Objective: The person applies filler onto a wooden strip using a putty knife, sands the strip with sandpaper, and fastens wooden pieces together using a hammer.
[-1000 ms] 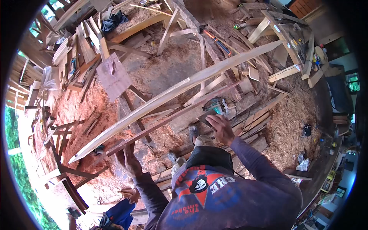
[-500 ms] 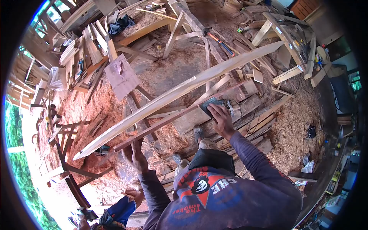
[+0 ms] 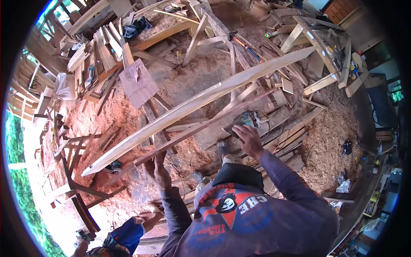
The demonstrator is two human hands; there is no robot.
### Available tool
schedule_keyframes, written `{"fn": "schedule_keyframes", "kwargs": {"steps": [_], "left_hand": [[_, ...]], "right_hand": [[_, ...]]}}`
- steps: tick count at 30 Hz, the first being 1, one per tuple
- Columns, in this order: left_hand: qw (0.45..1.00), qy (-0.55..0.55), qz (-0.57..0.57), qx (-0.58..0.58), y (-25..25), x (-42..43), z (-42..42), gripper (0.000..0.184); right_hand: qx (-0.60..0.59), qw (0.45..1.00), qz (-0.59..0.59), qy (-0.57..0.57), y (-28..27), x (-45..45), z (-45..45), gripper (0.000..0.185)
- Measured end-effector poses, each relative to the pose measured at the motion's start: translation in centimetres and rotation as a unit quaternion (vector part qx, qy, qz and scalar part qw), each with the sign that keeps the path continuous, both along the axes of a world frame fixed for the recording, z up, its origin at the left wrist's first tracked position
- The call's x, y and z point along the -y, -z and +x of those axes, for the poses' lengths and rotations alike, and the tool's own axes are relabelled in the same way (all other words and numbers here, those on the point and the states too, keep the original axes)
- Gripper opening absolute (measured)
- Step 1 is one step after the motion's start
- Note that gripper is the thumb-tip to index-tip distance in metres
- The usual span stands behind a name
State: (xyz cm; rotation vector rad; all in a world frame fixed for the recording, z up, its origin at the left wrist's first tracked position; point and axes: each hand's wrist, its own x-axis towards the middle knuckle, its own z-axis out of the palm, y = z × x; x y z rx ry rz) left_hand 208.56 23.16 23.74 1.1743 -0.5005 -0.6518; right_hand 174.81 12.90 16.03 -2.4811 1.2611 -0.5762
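My left hand [image 3: 157, 172] is closed round the near left end of a slim reddish-brown wood strip [image 3: 188, 136]. The strip slants up to the right, its far end beside a sawhorse. My right hand [image 3: 247, 139] grips a flat dark pad, seemingly sandpaper [image 3: 231, 130], just below the strip and apart from it. Fingers cover much of the pad. Beyond the pad, a greenish tool [image 3: 249, 118] lies on a board, its kind unclear. A long pale shaped beam [image 3: 180, 113] rests on sawhorses beyond the strip.
A thin square board [image 3: 138, 83] stands left of the beam. An orange-and-black long-handled tool [image 3: 247, 49] lies on a timber. Wood pieces and shavings [image 3: 325, 145] cover the ground. Another person in blue shorts [image 3: 129, 234] is at lower left.
My right hand has drawn the pad down off the strip. My left hand and the strip's near end have shifted slightly right and up.
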Motion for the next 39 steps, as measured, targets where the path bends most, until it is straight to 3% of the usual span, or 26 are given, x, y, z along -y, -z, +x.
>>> {"fn": "schedule_keyframes", "kwargs": {"steps": [5,15,24,28,32,39], "left_hand": [[0.999,0.027,-0.010,0.017,0.0,0.3,0.7,0.019],[1.000,0.002,-0.023,-0.013,0.8,-0.3,0.5,0.025],[1.000,-0.005,-0.013,-0.027,0.7,-0.3,0.3,0.023],[0.998,-0.018,-0.045,-0.050,0.6,0.3,0.9,0.021],[0.998,0.032,-0.053,-0.025,0.9,-0.2,1.2,0.028],[0.997,0.039,-0.057,-0.032,0.7,-0.7,0.2,0.022]], "right_hand": [[0.035,0.998,-0.024,0.053,-3.5,-0.1,2.0,0.064],[0.032,0.999,-0.040,0.018,-3.3,0.5,4.4,0.065],[0.018,1.000,0.011,0.006,-2.8,-1.5,4.4,0.059],[0.027,0.999,-0.019,0.004,-1.5,-3.3,3.6,0.059],[0.042,0.997,-0.050,0.028,-6.3,-2.4,5.9,0.064],[0.064,0.996,-0.059,0.005,-6.2,-2.9,8.2,0.067]]}}
